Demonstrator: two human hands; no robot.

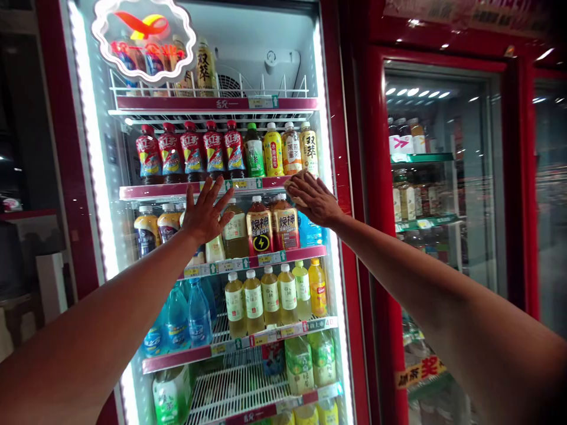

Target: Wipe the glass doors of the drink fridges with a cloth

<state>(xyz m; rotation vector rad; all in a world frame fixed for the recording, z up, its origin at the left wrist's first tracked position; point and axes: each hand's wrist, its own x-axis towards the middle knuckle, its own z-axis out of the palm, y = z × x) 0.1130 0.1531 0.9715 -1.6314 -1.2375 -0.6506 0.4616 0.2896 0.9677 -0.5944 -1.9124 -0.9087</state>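
Tan cloth [290, 186] lies under our right hand [318, 200], fingers extended. To the left, our left hand [204, 213] spreads its fingers, facing shelved bottles [258, 225].

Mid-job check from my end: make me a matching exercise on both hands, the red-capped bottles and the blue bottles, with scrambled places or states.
1. Left hand
2. Right hand
3. Red-capped bottles
4. Blue bottles

A. At the left of the fourth shelf from the top
B. Fingers spread, no cloth visible with it
C. In a row on the second shelf from the top
D. Laid over what looks like a tan cloth

Pairs: 1-B, 2-D, 3-C, 4-A.
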